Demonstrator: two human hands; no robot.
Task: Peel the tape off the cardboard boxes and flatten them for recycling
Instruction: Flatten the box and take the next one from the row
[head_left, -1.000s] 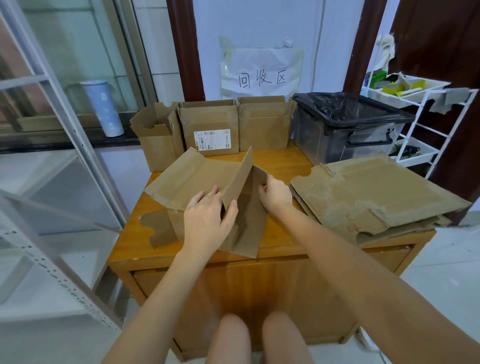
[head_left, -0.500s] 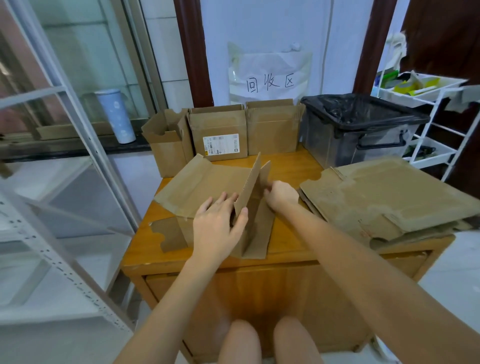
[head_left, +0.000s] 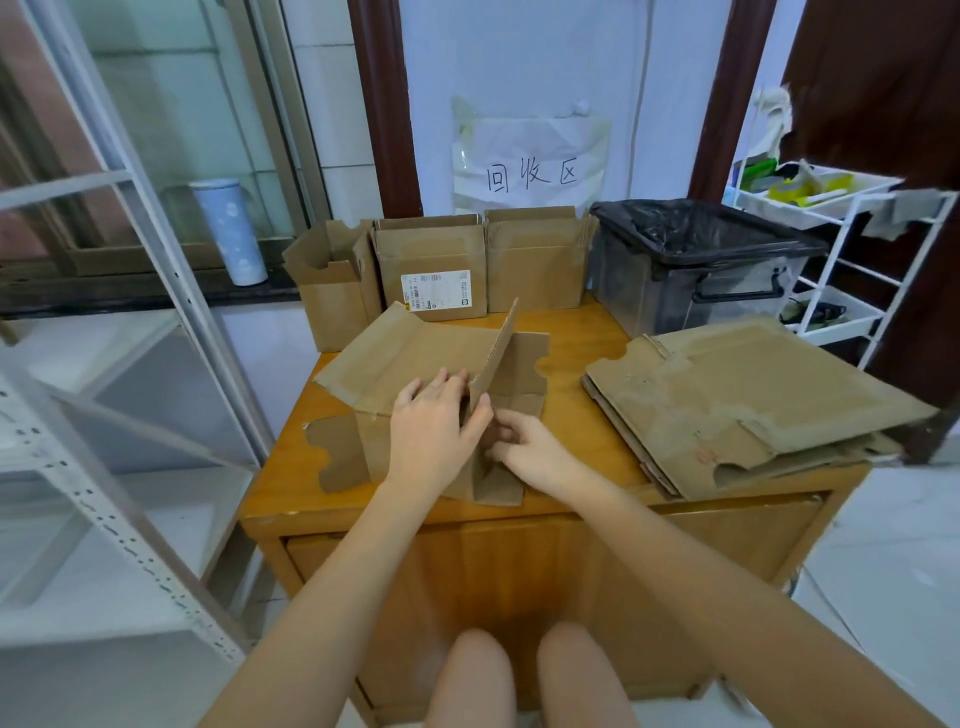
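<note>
A half-opened brown cardboard box (head_left: 405, 358) lies on the wooden cabinet top (head_left: 576, 338), one panel standing upright in its middle. My left hand (head_left: 434, 434) lies on the box, fingers on the left panel and thumb against the upright panel's near edge. My right hand (head_left: 530, 447) sits just right of it, fingers curled onto the box's lower right part close to the left thumb. A stack of flattened boxes (head_left: 737, 405) lies on the right of the cabinet. Three upright boxes (head_left: 431, 270) stand along the back edge.
A clear bin lined with a black bag (head_left: 691, 260) stands at the back right. A white wire cart (head_left: 841, 249) is further right. A metal shelf frame (head_left: 104, 395) stands on the left, with a pale blue tumbler (head_left: 228, 234) on the sill behind it.
My right hand has come down from the box's far right edge to its near part beside my left thumb. The upright panel leans a little further right. The camera has moved closer.
</note>
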